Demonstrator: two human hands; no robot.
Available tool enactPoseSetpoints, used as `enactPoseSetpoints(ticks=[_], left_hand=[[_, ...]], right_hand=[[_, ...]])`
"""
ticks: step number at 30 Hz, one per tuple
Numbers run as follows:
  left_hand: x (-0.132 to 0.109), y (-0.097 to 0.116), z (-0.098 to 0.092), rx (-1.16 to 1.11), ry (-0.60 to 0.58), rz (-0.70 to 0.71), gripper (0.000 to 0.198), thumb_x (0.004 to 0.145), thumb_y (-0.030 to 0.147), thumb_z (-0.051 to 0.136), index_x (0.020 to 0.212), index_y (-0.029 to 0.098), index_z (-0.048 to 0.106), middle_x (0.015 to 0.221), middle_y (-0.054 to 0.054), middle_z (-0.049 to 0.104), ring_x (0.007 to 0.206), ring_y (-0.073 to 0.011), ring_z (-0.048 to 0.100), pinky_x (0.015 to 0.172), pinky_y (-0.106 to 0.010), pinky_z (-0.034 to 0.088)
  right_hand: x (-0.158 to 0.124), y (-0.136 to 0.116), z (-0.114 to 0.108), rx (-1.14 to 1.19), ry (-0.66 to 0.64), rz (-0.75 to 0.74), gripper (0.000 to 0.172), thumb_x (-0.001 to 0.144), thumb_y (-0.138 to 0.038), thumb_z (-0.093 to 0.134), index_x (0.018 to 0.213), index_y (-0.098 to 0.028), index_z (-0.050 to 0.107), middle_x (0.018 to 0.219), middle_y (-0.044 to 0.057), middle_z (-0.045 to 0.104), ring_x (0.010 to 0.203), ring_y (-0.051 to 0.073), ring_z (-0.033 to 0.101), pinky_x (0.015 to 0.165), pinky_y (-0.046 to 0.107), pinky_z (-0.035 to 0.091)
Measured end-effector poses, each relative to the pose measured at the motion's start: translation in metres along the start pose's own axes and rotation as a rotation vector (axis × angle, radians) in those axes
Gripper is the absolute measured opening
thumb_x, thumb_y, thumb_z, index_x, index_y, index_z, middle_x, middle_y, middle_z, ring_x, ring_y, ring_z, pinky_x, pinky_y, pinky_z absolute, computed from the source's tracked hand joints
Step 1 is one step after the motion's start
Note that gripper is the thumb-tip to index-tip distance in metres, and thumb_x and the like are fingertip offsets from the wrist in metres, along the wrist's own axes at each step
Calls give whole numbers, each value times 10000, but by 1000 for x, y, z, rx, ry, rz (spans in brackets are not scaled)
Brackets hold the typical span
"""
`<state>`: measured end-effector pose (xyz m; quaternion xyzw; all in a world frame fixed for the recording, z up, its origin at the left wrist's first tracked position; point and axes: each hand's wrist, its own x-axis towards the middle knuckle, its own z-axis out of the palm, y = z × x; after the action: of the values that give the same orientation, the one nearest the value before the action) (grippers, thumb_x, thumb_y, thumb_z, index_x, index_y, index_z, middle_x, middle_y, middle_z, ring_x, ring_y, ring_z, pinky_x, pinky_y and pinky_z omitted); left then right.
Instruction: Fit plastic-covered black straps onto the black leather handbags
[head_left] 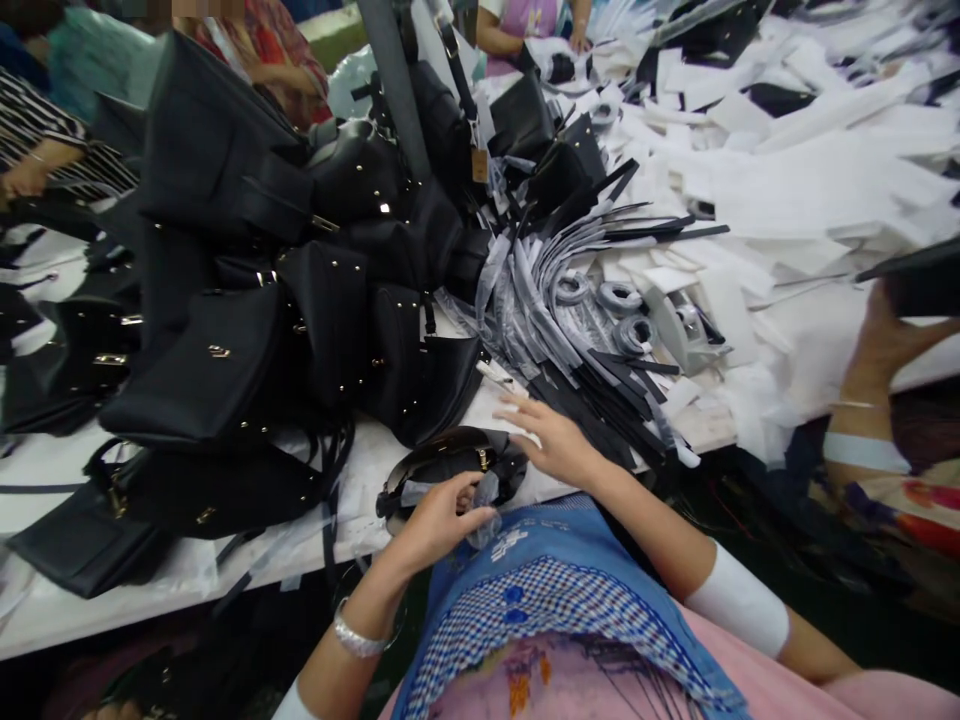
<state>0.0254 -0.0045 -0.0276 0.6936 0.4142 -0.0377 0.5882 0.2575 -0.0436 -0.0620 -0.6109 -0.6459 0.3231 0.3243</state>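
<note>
White table [67, 618] ahead, left fingers [459, 484] pinch clear plastic [487, 489], right fingers [529, 408] spread.

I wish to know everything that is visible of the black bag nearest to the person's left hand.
The black bag looks leather-like, with what seems a curved handle and gold-coloured metal fittings. It lies at the near edge of the white table, partly hidden by the left hand, which seems to touch it. The right hand is near its right end; contact is unclear.
</note>
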Motion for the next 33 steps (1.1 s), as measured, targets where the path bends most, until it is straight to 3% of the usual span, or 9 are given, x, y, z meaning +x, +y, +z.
enactPoseSetpoints(ticks=[3, 6, 11, 14, 17, 20, 23, 27, 33], left_hand=[[-3, 8, 12, -19, 138, 58, 432, 779, 410, 675, 1136, 172, 621, 904, -52, 705, 782, -197, 645, 703, -294, 486], [-10, 17, 18, -76, 223, 89, 431, 773, 424, 694, 1121, 185, 609, 932, -51, 697, 830, -202, 649, 711, -285, 484], [-33, 8, 11, -175, 86, 170, 646, 767, 406, 720, 1332, 246, 451, 1115, -65, 674, 936, -211, 660, 797, -316, 506], [-39, -11, 1, 132, 95, 246, 779, 716, 409, 771, 1389, 270, 405, 1211, -83, 647, 1068, -257, 617, 926, -403, 460], [-33, -30, -7, 541, 177, 375, 641, 727, 362, 769, 1301, 241, 511, 1270, -100, 613, 1197, -286, 529, 1024, -461, 357], [-24, -41, -20, 823, 297, 392, 325, 845, 189, 615, 1169, 199, 598, 1109, -99, 676, 1083, -260, 579, 940, -436, 384], [-24, -49, -48, 931, 532, 287, 248, 879, 118, 491, 1064, 184, 643, 903, -90, 701, 912, -254, 617, 838, -400, 396], [-34, -63, -94, 658, 793, 141, 260, 920, 349, 473, 1007, 215, 678, 907, -84, 711, 904, -257, 624, 839, -350, 393], [-33, -80, -93, -125, 488, 140, 436, 882, 536, 479, 762, 154, 652, 755, -28, 666, 772, -193, 589, 723, -270, 429]], right_hand=[[-16, -27, 1, 222, -262, -70, 394, 926, -294, 538, 1316, -245, 565, 1222, 65, 651, 983, 178, 638, 872, 299, 503], [-21, -37, -1, 240, -338, 13, 447, 895, -346, 597, 1322, -216, 561, 1139, 78, 680, 809, 159, 640, 739, 274, 513], [-15, -33, -5, 179, -409, -82, 414, 805, -282, 713, 1203, -200, 635, 1092, 81, 664, 925, 190, 621, 811, 285, 493], [-14, -32, -3, 53, -326, -128, 276, 806, -147, 664, 1078, -190, 657, 1000, 64, 658, 929, 191, 613, 842, 299, 475], [-14, -32, 0, -46, -188, -139, 253, 829, -61, 540, 1023, -196, 631, 976, 54, 645, 920, 182, 609, 833, 297, 467], [-15, -30, 2, -30, -42, -155, 285, 833, -64, 495, 1057, -204, 602, 1018, 55, 652, 959, 180, 611, 850, 292, 463], [-12, -24, 4, -31, 197, -15, 266, 823, -118, 506, 1059, -197, 601, 953, 48, 674, 851, 181, 634, 778, 285, 475], [-5, -10, 4, -109, 360, 202, 205, 832, -251, 524, 1005, -198, 620, 728, 4, 635, 636, 175, 591, 635, 284, 447], [4, 5, -4, -134, 359, 266, 234, 807, -320, 531, 959, -187, 650, 666, -1, 615, 575, 171, 548, 584, 285, 404]])
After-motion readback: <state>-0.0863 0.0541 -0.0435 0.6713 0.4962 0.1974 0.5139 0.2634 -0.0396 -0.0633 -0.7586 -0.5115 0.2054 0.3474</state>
